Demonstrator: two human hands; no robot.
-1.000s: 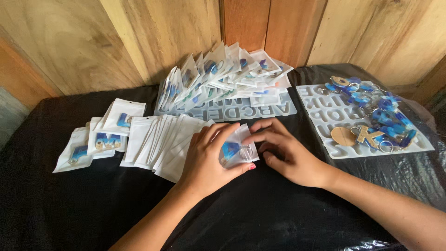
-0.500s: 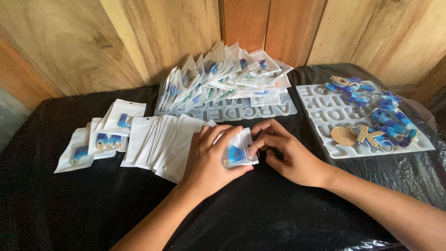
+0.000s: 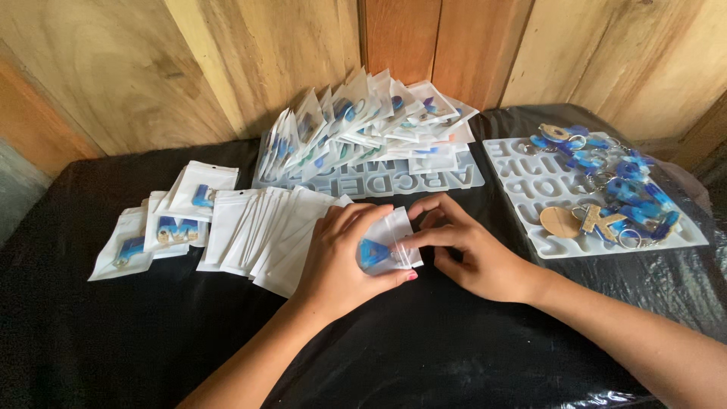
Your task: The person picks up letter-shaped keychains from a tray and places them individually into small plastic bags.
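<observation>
left hand [image 3: 333,257]: fingers cupping clear pouch [image 3: 386,246], blue letter charm [image 3: 373,254] inside
right hand [image 3: 473,254]: fingers pinching pouch edge; pinching squarely would help

A wall [image 3: 250,60] of upright wooden planks fills the top of the view, pale and knotted on the left, with a redder board [image 3: 401,38] near the middle and lighter boards to the right. At the far left a grey strip [image 3: 19,185] shows below an orange-brown plank. In front stands the bench [image 3: 91,333], covered edge to edge with a black, faintly glossy sheet that wrinkles and shines at its right edge. The light is soft and even, with no hard shadows.
</observation>
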